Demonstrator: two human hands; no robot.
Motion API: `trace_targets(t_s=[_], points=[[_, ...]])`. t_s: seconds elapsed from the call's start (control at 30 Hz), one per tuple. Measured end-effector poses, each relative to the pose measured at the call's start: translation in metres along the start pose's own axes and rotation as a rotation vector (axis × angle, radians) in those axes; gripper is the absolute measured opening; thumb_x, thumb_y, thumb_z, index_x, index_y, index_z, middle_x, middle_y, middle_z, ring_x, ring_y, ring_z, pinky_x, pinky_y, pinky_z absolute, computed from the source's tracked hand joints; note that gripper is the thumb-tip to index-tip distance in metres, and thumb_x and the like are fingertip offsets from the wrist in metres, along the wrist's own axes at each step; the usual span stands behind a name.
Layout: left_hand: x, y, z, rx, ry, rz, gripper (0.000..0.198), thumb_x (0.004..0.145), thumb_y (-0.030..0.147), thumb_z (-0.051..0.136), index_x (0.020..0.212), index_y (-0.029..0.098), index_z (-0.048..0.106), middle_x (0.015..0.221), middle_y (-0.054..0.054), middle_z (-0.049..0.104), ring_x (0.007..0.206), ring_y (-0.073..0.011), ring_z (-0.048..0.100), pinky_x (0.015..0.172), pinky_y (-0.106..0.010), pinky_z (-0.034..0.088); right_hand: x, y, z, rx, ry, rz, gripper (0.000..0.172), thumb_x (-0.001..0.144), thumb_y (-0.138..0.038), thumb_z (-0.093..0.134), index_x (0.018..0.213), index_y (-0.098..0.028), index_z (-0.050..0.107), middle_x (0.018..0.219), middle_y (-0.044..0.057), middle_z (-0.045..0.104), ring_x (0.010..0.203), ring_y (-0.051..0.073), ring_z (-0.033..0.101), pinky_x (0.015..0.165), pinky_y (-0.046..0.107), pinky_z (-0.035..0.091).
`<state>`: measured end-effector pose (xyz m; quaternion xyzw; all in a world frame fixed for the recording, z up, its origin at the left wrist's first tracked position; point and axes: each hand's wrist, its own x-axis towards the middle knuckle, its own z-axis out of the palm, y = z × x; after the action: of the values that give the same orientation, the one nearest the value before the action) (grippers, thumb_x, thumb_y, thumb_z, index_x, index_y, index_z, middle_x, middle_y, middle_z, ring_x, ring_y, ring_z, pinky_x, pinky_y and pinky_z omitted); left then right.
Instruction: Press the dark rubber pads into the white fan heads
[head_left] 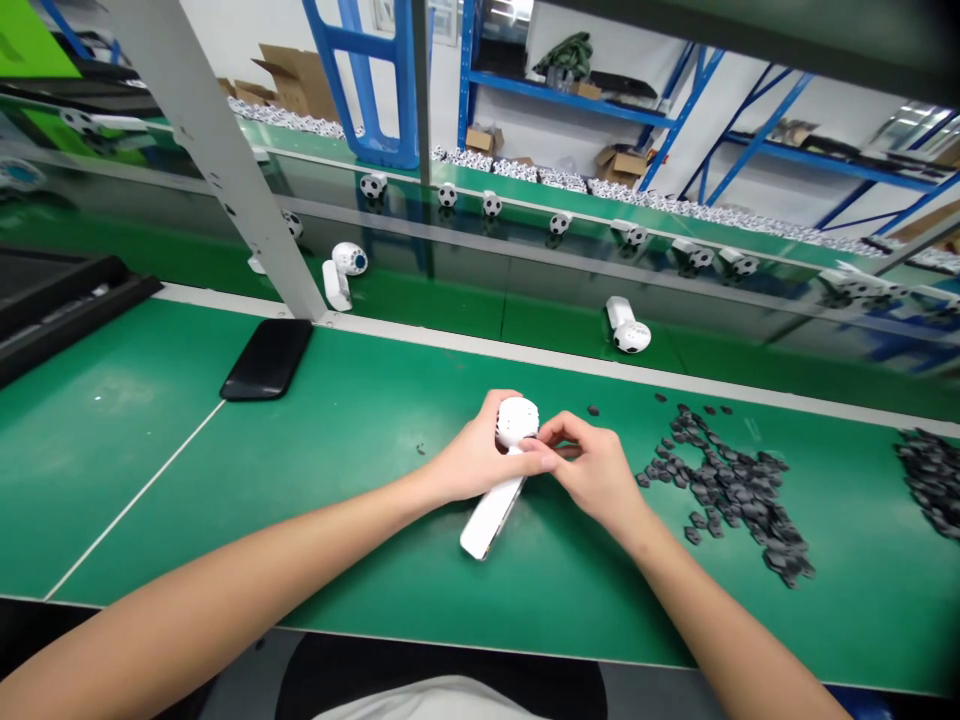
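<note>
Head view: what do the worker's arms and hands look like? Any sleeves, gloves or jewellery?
The left forearm and right forearm are bare up to the frame's edge, no sleeves in view. The left hand and right hand wear no gloves; no ring, watch or wristband shows. A pale garment shows at the bottom edge.

Glossy white plastic device (504,470), matt green table mat (300,480), glossy black phone (268,358).

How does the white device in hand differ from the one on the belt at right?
The held device is gripped by the left hand, right hand pinching at its head; the belt device lies untouched. The held device's head looks plain white; the belt device's head shows dark spots. Both are white, round-headed with a flat body.
</note>
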<state>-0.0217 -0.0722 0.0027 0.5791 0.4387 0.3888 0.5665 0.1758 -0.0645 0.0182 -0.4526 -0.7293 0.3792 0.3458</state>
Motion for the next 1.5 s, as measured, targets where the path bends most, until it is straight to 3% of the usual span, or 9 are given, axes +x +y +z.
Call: trace_targets(t_s=[0.33, 0.43, 0.57, 0.9, 1.0, 1.1, 1.23, 1.37, 1.5], points=[[-0.001, 0.008, 0.002, -0.020, -0.035, -0.005, 0.072, 0.077, 0.043, 0.088, 0.128, 0.022, 0.044, 0.093, 0.001, 0.056, 0.076, -0.0152, 0.055, 0.068, -0.026, 0.043, -0.004, 0.006, 0.002, -0.254, -0.006, -0.019, 0.034, 0.097, -0.044, 0.066, 0.072, -0.025, 0.054, 0.069, -0.001, 0.066, 0.063, 0.018, 0.058, 0.059, 0.030, 0.044], [-0.001, 0.007, 0.001, -0.018, -0.043, 0.003, 0.071, 0.077, 0.046, 0.088, 0.129, 0.021, 0.045, 0.095, 0.001, 0.058, 0.079, -0.0163, 0.057, 0.070, -0.027, 0.044, -0.004, 0.008, 0.003, -0.181, 0.056, -0.045, 0.017, 0.092, -0.042, 0.072, 0.095, -0.026, 0.066, 0.102, 0.006, 0.075, 0.088, 0.025, 0.069, 0.068, 0.034, 0.056], [-0.002, 0.009, 0.001, -0.016, -0.096, -0.004, 0.069, 0.081, 0.050, 0.084, 0.130, 0.021, 0.045, 0.106, -0.004, 0.063, 0.092, -0.0210, 0.062, 0.076, -0.030, 0.047, -0.001, 0.009, 0.002, 0.072, -0.050, -0.026, 0.053, 0.093, -0.036, 0.071, 0.145, -0.032, 0.060, 0.146, 0.007, 0.064, 0.126, 0.031, 0.066, 0.098, 0.045, 0.061], [0.001, 0.004, 0.001, 0.074, -0.063, 0.020, 0.069, 0.082, 0.048, 0.083, 0.132, 0.021, 0.044, 0.110, -0.005, 0.063, 0.093, -0.0211, 0.062, 0.077, -0.031, 0.048, 0.008, 0.007, -0.003, 0.263, -0.067, 0.073, 0.050, 0.080, -0.034, 0.087, 0.128, -0.030, 0.075, 0.129, 0.002, 0.076, 0.122, 0.030, 0.071, 0.111, 0.047, 0.054], [-0.004, 0.009, -0.001, 0.138, -0.185, -0.014, 0.066, 0.083, 0.041, 0.080, 0.135, 0.022, 0.044, 0.101, -0.003, 0.062, 0.083, -0.0191, 0.061, 0.071, -0.030, 0.048, 0.016, 0.015, -0.023, 0.066, -0.010, 0.038, 0.029, 0.092, -0.043, 0.074, 0.115, -0.027, 0.081, 0.113, 0.003, 0.082, 0.108, 0.028, 0.076, 0.099, 0.042, 0.058], [-0.013, 0.018, -0.002, 0.213, -0.357, -0.088, 0.078, 0.081, 0.039, 0.081, 0.147, 0.028, 0.040, 0.092, 0.000, 0.062, 0.076, -0.0183, 0.059, 0.066, -0.029, 0.046, 0.019, 0.027, -0.056, -0.227, 0.153, 0.032, 0.033, 0.101, -0.048, 0.059, 0.103, -0.025, 0.082, 0.094, 0.004, 0.082, 0.081, 0.025, 0.076, 0.077, 0.037, 0.058], [-0.018, 0.022, -0.005, 0.213, -0.369, -0.143, 0.098, 0.078, 0.048, 0.085, 0.156, 0.031, 0.028, 0.092, 0.000, 0.060, 0.076, -0.0183, 0.058, 0.066, -0.029, 0.046, 0.015, 0.039, -0.089, -0.407, -0.029, 0.080, 0.031, 0.100, -0.048, 0.060, 0.107, -0.027, 0.082, 0.103, 0.003, 0.082, 0.087, 0.026, 0.075, 0.076, 0.036, 0.057], [-0.016, 0.020, -0.009, 0.198, -0.361, -0.161, 0.110, 0.076, 0.050, 0.087, 0.160, 0.035, 0.018, 0.087, 0.002, 0.055, 0.072, -0.0164, 0.053, 0.064, -0.028, 0.044, 0.013, 0.043, -0.084, -0.443, -0.158, 0.057, 0.031, 0.101, -0.044, 0.060, 0.123, -0.033, 0.078, 0.125, 0.002, 0.077, 0.106, 0.028, 0.073, 0.090, 0.039, 0.056], [-0.016, 0.018, -0.009, 0.226, -0.355, -0.147, 0.101, 0.078, 0.049, 0.085, 0.158, 0.034, 0.026, 0.089, 0.001, 0.056, 0.073, -0.0166, 0.054, 0.064, -0.029, 0.045, 0.019, 0.045, -0.064, -0.479, -0.142, 0.014, 0.026, 0.099, -0.043, 0.064, 0.114, -0.028, 0.079, 0.103, 0.005, 0.078, 0.086, 0.024, 0.070, 0.077, 0.036, 0.053]])
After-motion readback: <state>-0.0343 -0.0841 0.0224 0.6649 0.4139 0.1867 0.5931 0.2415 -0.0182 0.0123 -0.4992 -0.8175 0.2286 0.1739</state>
